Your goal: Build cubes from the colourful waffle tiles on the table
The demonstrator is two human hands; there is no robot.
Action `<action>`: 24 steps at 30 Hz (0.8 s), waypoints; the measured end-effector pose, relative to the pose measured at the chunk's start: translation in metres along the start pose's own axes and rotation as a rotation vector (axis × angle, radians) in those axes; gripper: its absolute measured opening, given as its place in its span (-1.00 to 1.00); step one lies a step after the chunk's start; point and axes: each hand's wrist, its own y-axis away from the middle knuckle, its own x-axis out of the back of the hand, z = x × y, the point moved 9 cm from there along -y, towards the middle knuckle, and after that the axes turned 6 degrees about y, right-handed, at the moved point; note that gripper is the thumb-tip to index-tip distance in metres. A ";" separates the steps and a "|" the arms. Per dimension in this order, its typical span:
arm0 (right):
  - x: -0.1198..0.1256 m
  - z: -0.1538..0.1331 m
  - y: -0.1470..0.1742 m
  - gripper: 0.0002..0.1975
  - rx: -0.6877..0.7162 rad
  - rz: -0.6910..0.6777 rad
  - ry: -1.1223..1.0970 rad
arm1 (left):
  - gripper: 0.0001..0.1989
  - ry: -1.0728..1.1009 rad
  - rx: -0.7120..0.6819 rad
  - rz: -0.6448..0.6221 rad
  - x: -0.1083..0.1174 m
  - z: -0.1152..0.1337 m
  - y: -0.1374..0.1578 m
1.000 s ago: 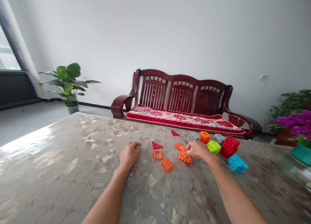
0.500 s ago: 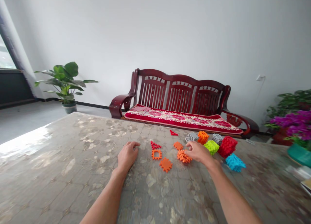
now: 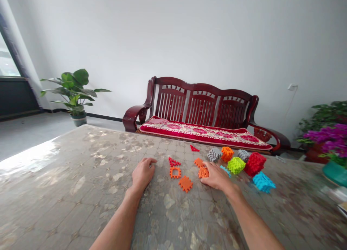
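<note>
My left hand (image 3: pixel 143 172) rests on the table with its fingers loosely bent and apart, holding nothing. My right hand (image 3: pixel 215 176) grips a stack of orange interlocking tiles (image 3: pixel 202 172), thumb at the near side and fingers at the far side; part of the stack is hidden. Between the hands lie a flat orange toothed tile (image 3: pixel 185 184), an orange square frame (image 3: pixel 175 172) and a red triangular piece (image 3: pixel 173 162). Another orange tile (image 3: pixel 198 162) lies just beyond the gripped stack. Farther back is a second red triangular piece (image 3: pixel 194 148).
Right of my right hand stand stacks of tiles: grey (image 3: pixel 214 154), orange (image 3: pixel 227 154), lime green (image 3: pixel 236 165), red (image 3: pixel 255 164) and blue (image 3: pixel 264 182). A blue piece (image 3: pixel 225 170) shows behind the hand. A wooden bench (image 3: pixel 202 102) stands past the patterned table (image 3: pixel 108 192).
My right hand has moved slightly left and down, closing round the orange stack. The blue piece behind it has come into sight. My left hand has stayed in place.
</note>
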 end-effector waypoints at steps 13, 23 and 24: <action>0.012 0.015 0.004 -0.55 0.000 0.159 -0.187 | -0.66 -0.008 -0.014 0.012 -0.001 -0.001 -0.001; 0.009 0.023 0.044 -0.68 -0.108 0.155 0.000 | -0.66 -0.005 -0.005 -0.014 -0.002 -0.001 -0.001; 0.007 0.023 0.046 -0.70 -0.110 0.144 0.006 | -0.66 -0.005 -0.005 -0.016 -0.002 -0.001 -0.001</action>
